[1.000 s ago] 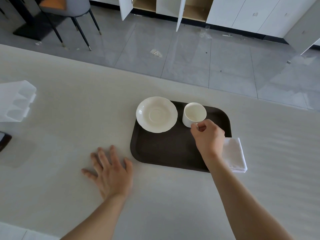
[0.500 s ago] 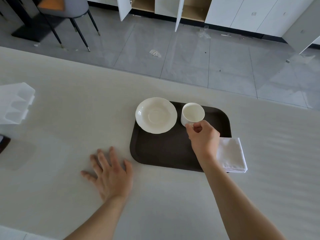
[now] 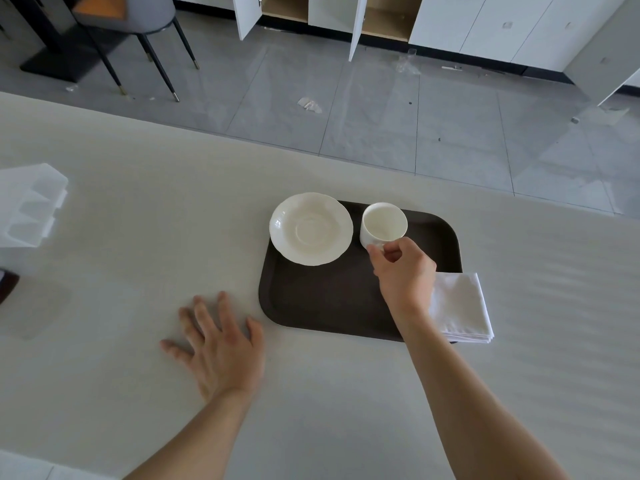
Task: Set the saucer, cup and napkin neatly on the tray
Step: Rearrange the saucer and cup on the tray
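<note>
A dark brown tray (image 3: 329,299) lies on the pale table. A cream saucer (image 3: 311,228) sits on its far left corner, overhanging the rim. Just right of the saucer, a white cup (image 3: 383,223) stands upright over the tray's far side. My right hand (image 3: 403,271) pinches the cup's handle on the near side. A folded white napkin (image 3: 460,306) lies at the tray's right near corner, partly hidden by my wrist; most of it rests on the table. My left hand (image 3: 221,348) lies flat on the table, fingers spread, left of the tray.
A white plastic holder (image 3: 29,206) sits at the table's left edge, with a dark object (image 3: 7,284) below it. Beyond the table's far edge are grey floor tiles, a chair (image 3: 138,36) and open white cabinets (image 3: 346,15).
My right hand and the cup have shifted a little to the left, closer to the saucer. The left hand stays flat on the table.
</note>
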